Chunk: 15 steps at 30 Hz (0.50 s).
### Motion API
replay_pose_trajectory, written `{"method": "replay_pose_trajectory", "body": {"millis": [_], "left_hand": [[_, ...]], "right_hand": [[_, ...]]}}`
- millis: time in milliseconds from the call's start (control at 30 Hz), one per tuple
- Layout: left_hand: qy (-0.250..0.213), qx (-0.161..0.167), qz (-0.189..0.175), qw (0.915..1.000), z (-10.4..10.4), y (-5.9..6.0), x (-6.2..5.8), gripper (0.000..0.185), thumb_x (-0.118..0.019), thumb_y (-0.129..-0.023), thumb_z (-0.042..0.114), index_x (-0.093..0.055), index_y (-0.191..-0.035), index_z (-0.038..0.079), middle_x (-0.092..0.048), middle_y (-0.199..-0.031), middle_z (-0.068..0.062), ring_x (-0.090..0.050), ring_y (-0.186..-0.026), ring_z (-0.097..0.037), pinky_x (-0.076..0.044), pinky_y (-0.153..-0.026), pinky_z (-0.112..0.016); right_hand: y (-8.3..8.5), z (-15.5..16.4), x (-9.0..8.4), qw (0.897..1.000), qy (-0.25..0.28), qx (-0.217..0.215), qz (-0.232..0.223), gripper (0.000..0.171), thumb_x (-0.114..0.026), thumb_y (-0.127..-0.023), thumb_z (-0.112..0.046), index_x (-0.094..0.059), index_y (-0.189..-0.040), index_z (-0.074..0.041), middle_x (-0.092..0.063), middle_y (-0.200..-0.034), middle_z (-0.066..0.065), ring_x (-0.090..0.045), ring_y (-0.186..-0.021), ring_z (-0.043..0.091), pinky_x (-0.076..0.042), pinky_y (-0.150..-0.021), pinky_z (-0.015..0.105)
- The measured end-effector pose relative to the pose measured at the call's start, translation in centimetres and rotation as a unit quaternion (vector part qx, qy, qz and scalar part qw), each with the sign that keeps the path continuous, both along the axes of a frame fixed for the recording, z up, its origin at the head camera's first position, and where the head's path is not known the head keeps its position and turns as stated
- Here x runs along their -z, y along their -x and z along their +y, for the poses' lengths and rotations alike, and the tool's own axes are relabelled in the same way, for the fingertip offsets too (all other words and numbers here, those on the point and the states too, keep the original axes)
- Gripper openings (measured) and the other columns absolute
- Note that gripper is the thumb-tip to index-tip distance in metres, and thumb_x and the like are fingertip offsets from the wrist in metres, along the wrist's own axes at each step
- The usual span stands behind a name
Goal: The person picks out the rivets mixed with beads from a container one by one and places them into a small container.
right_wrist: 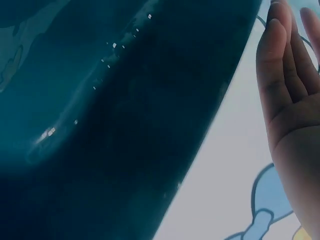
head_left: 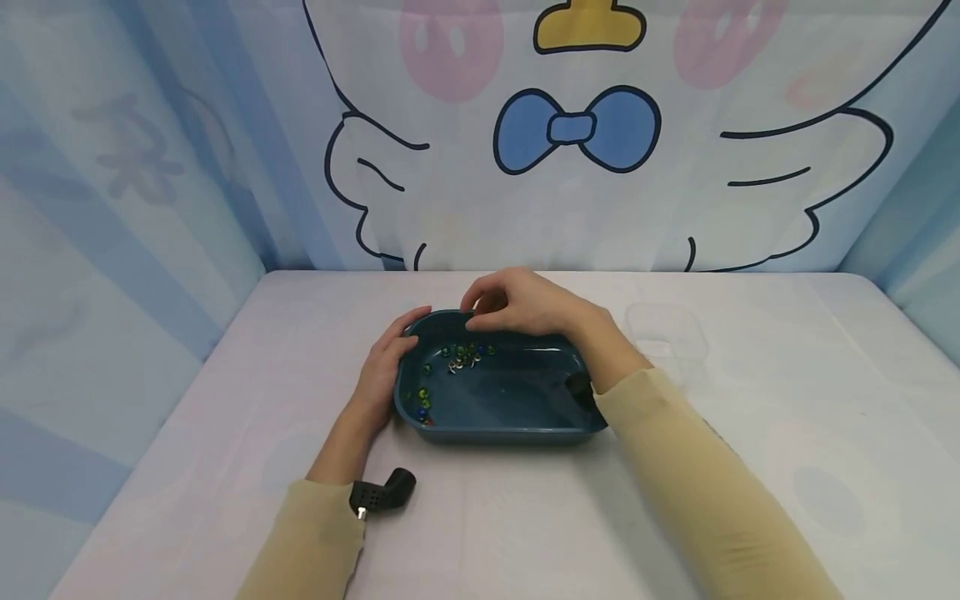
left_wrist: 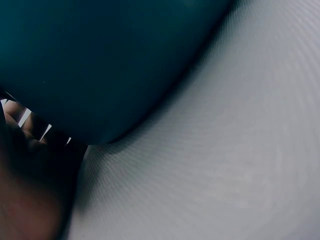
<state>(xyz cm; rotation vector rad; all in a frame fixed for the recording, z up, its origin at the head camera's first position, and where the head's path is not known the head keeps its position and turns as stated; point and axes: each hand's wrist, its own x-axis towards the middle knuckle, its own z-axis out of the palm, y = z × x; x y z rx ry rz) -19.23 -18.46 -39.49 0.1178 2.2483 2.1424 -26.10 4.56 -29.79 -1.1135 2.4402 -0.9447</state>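
- A person in tan sleeves is working over a dark teal basin (head_left: pixel 502 417) that is sitting near the middle of a pale tabletop (head_left: pixel 750 467), in front of a cartoon-printed backdrop (head_left: pixel 577 133) with a blue bow.
- The left hand (head_left: pixel 386 362) is lying against the basin's left outer wall, fingers (head_left: pixel 412 321) reaching up along the rim at the far-left corner — curved to the wall, though whether they are clamping it cannot be told from the head view.
- The left wrist view is showing only the basin's dark underside (left_wrist: pixel 100 65) curving over the tabletop (left_wrist: pixel 225 150), with the hand in shadow at the lower left.
- The right hand (head_left: pixel 521 304) is hovering over the basin's far rim, fingers (head_left: pixel 480 302) bunched downward and narrow; whether anything is pinched between them is not clear.
- Small coloured marbles (head_left: pixel 461 354) are lying scattered inside the basin — a cluster toward the far-left side, a few more near the left wall.
- The right wrist view is showing the basin's glossy wall (right_wrist: pixel 125 125) beside the palm (right_wrist: pixel 290 110).
- A clear plastic cup (head_left: pixel 667 333) is standing on the tabletop just right of the basin.
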Motion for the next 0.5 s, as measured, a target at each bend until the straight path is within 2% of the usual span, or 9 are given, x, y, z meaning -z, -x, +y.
{"method": "replay_pose_trajectory", "body": {"millis": [200,500], "left_hand": [[0.007,-0.005,-0.005,0.9999,0.1,0.0,-0.1,0.05,-0.032,-0.104,0.017,-0.045,-0.152,0.02,-0.035,-0.159,0.0,-0.027,-0.146,-0.019,-0.019,-0.118,-0.045],[0.005,-0.003,0.004,1.0,0.0,0.0,0.0,0.05,-0.033,-0.104,0.015,-0.045,-0.152,0.017,-0.036,-0.158,-0.002,-0.027,-0.146,-0.02,-0.019,-0.118,-0.044]], "right_hand": [[0.2,-0.1,0.7,1.0,-0.006,-0.018,-0.016,0.028,-0.072,-0.094,-0.018,-0.07,-0.119,-0.005,-0.072,-0.101,0.003,-0.066,-0.093,0.018,-0.052,-0.087,0.038],[0.4,-0.1,1.4,0.999,-0.02,-0.025,-0.025,0.029,-0.072,-0.094,-0.016,-0.069,-0.119,-0.004,-0.072,-0.097,0.002,-0.066,-0.088,0.018,-0.052,-0.084,0.038]]}}
